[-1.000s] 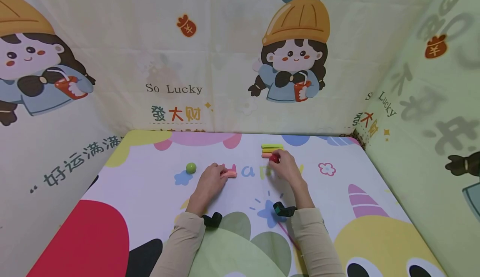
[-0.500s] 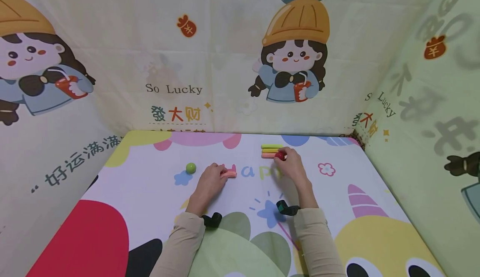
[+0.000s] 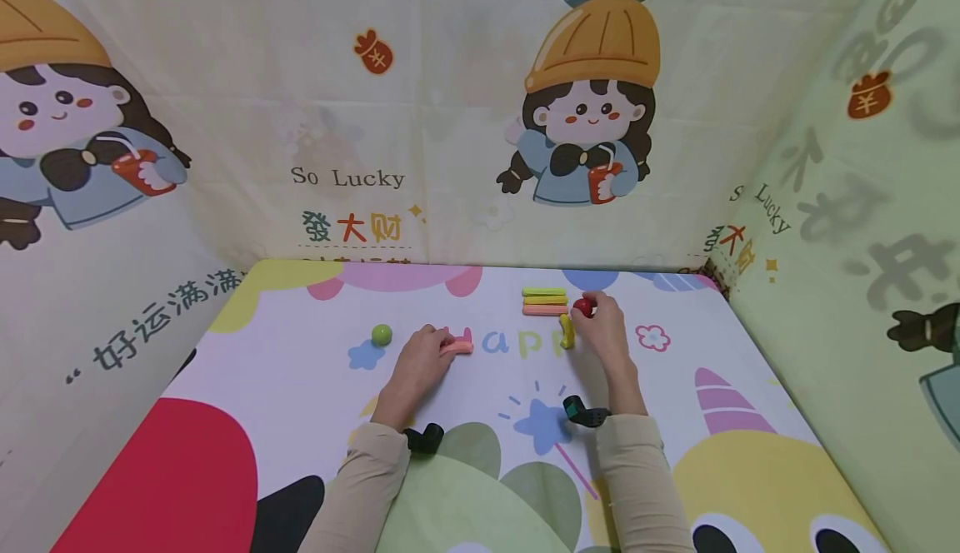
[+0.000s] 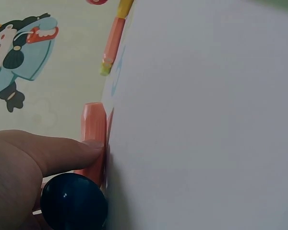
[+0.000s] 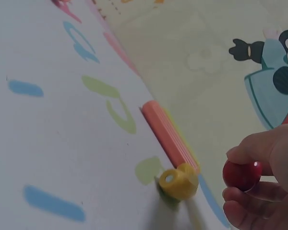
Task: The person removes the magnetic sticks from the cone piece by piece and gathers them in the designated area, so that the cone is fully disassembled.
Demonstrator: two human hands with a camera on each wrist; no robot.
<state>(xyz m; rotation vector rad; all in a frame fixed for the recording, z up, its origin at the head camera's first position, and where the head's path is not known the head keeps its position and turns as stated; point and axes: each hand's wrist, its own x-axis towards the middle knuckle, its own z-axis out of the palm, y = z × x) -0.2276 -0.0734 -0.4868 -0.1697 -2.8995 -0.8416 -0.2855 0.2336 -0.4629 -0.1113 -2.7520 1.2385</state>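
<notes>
My left hand (image 3: 423,361) stays low over the table at centre-left. Its thumb rests on a salmon-pink ridged stick (image 4: 93,124); the other fingers are mostly hidden. In the left wrist view a glossy dark blue ball (image 4: 74,201) sits close against that hand, and I cannot tell whether it is gripped. My right hand (image 3: 603,328) pinches a small red ball (image 5: 242,175) between thumb and fingertips, beside three sticks. Just left of this hand is a curved yellow piece (image 3: 567,331), with a pale round spot on its end in the right wrist view.
Green (image 3: 544,291), yellow (image 3: 545,300) and pink (image 3: 545,310) sticks lie side by side near the table's back edge. A green ball (image 3: 382,335) sits left of the left hand. Printed cloth walls rise behind and to the sides of the printed tabletop (image 3: 300,420).
My right hand has moved to the right with the red ball, past the ends of the sticks. The yellow curved piece has come into view. My left hand has kept its place.
</notes>
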